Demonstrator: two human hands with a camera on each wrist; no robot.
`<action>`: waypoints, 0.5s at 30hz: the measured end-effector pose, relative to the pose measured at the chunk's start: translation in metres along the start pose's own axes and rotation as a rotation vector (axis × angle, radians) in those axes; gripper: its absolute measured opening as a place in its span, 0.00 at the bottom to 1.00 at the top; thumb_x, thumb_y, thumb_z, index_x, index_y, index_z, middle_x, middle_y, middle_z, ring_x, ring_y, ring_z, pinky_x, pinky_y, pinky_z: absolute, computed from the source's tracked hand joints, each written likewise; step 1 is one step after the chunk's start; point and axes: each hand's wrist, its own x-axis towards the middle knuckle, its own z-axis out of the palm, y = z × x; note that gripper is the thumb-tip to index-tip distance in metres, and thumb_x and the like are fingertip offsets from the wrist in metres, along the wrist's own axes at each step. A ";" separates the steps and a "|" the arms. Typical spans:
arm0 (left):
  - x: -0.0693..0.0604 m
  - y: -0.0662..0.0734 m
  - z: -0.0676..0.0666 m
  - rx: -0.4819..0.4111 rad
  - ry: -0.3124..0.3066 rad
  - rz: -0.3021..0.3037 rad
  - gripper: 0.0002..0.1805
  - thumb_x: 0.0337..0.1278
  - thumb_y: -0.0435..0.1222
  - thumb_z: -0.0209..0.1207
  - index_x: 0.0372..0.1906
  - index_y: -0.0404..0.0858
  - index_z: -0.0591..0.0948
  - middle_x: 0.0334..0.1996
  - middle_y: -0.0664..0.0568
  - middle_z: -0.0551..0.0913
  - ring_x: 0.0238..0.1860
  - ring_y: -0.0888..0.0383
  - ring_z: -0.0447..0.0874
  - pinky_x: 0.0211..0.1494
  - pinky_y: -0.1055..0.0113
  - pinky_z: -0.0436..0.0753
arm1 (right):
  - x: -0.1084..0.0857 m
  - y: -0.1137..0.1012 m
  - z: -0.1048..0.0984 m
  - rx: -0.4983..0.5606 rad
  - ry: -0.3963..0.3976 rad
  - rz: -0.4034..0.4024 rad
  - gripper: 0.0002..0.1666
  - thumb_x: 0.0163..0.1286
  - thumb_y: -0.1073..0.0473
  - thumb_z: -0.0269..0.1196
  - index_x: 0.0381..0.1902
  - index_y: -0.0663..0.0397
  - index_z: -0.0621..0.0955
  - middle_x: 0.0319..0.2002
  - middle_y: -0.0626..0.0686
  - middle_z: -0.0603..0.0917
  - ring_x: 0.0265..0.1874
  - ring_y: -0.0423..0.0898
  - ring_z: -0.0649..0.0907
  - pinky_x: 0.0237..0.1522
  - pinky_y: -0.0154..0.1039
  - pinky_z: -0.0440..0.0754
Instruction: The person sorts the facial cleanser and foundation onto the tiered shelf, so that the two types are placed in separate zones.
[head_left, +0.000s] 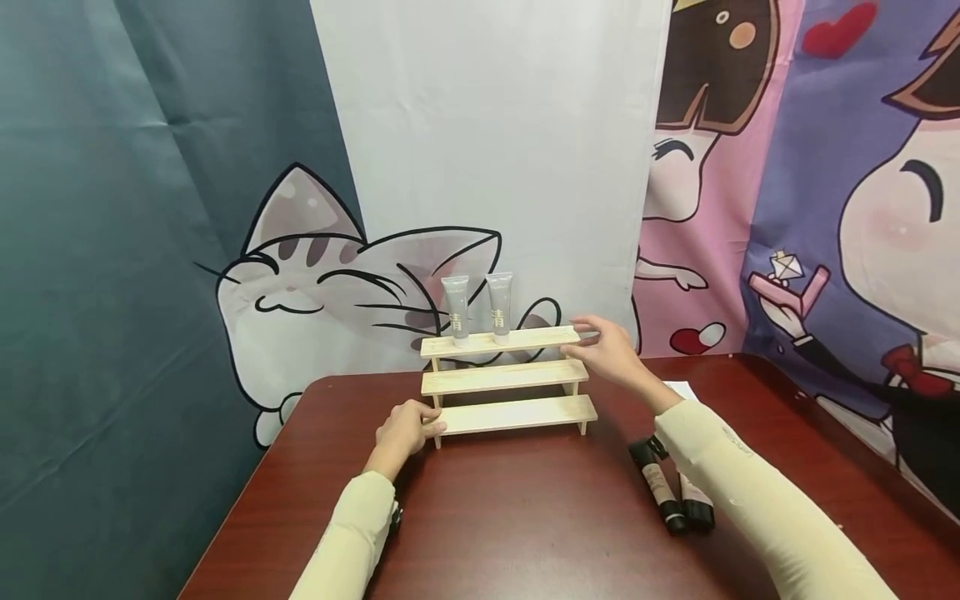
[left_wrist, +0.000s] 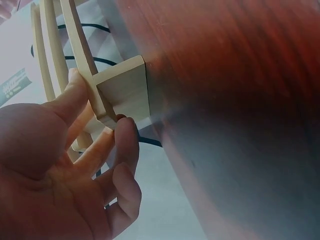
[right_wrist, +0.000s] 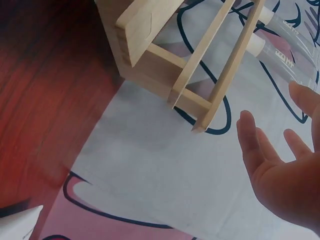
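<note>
A three-tier wooden display rack point(head_left: 504, 379) stands towards the back of the table. My left hand point(head_left: 405, 427) grips the left end of its bottom shelf, and in the left wrist view the thumb lies on one face of the board with fingertips point(left_wrist: 127, 125) at the other. Two clear squeeze tubes, a left one point(head_left: 456, 310) and a right one point(head_left: 499, 308), stand upright on the top shelf, left of its middle. Beside that shelf's right end is my right hand point(head_left: 611, 354). The right wrist view shows its fingers point(right_wrist: 250, 140) spread, apart from the wood and holding nothing.
On the right of the reddish-brown table point(head_left: 517, 508), a black-and-beige tube point(head_left: 660, 492) lies beside another dark-capped tube point(head_left: 697, 504), partly under my right sleeve. A white paper point(head_left: 681, 389) lies behind that forearm. A printed cloth backdrop point(head_left: 502, 167) hangs close behind the table.
</note>
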 end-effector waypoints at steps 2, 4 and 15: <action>0.000 0.000 0.000 0.001 0.000 -0.002 0.21 0.57 0.50 0.68 0.57 0.56 0.85 0.61 0.47 0.80 0.60 0.41 0.78 0.50 0.42 0.78 | -0.003 0.003 -0.002 -0.007 -0.009 0.004 0.33 0.61 0.56 0.74 0.63 0.57 0.78 0.58 0.66 0.80 0.49 0.64 0.85 0.43 0.53 0.85; 0.000 -0.001 0.001 0.002 0.002 -0.003 0.22 0.57 0.50 0.68 0.57 0.56 0.85 0.60 0.47 0.81 0.59 0.41 0.78 0.50 0.42 0.78 | -0.005 0.005 -0.004 -0.019 -0.008 0.006 0.33 0.61 0.55 0.74 0.63 0.56 0.78 0.59 0.66 0.80 0.50 0.64 0.84 0.43 0.54 0.85; 0.000 0.000 0.002 0.001 -0.004 -0.005 0.22 0.57 0.50 0.67 0.58 0.55 0.85 0.61 0.48 0.80 0.61 0.41 0.77 0.50 0.42 0.77 | -0.027 0.027 -0.030 -0.107 0.002 0.034 0.34 0.59 0.55 0.74 0.63 0.56 0.78 0.57 0.64 0.81 0.47 0.62 0.86 0.41 0.54 0.85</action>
